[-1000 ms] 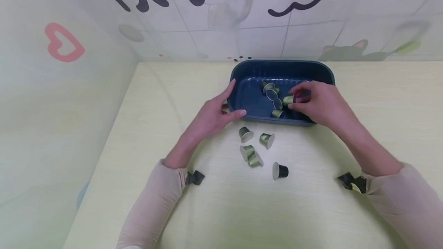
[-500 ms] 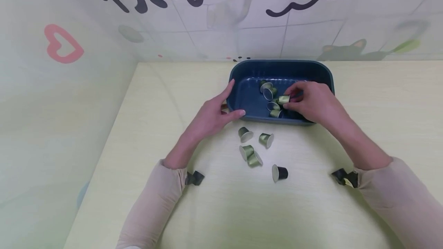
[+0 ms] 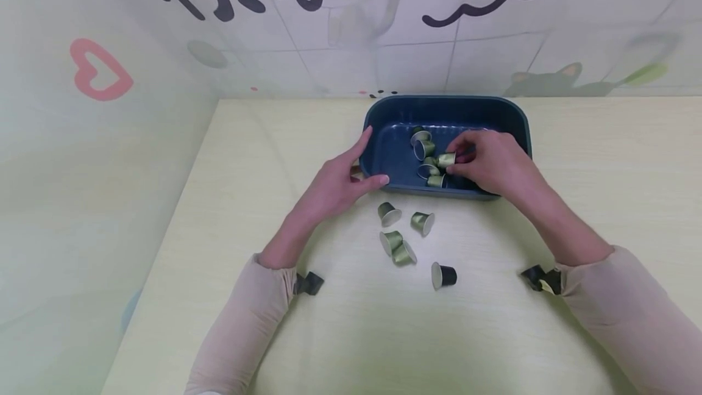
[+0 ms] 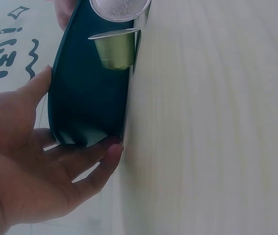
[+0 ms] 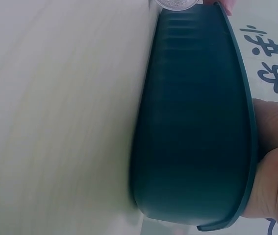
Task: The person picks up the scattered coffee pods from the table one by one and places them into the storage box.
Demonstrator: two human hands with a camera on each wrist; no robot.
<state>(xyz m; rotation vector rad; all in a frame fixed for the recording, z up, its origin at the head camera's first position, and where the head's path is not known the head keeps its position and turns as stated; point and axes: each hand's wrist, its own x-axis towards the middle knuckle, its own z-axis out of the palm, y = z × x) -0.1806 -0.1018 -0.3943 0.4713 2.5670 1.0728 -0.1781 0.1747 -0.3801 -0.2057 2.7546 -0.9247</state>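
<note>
In the head view my left hand (image 3: 334, 185) holds the left end of a dark blue rectangular dish (image 3: 460, 103), thumb over the near rim and index finger at the far side. The left wrist view has its fingers round the dish's end wall (image 4: 87, 93). My right hand (image 3: 496, 160) reaches over the dish's right half, pinching a green coffee capsule (image 3: 446, 160) between thumb and fingers. Several other capsules (image 3: 425, 150) lie in the dish just left of it. From the right wrist, the dish wall (image 5: 192, 122) hides most of this hand.
On the pale table (image 3: 351, 334), in front of the dish, lie several green capsules (image 3: 422, 222) and a black capsule (image 3: 446, 275) nearer me. A wall with lettering and drawings (image 3: 362, 66) stands right behind the dish, another wall (image 3: 109, 188) at the left.
My right hand has moved a little left inside the dish with the pinched capsule. The capsules beside it have shifted left and turned. My left hand keeps its place on the dish.
</note>
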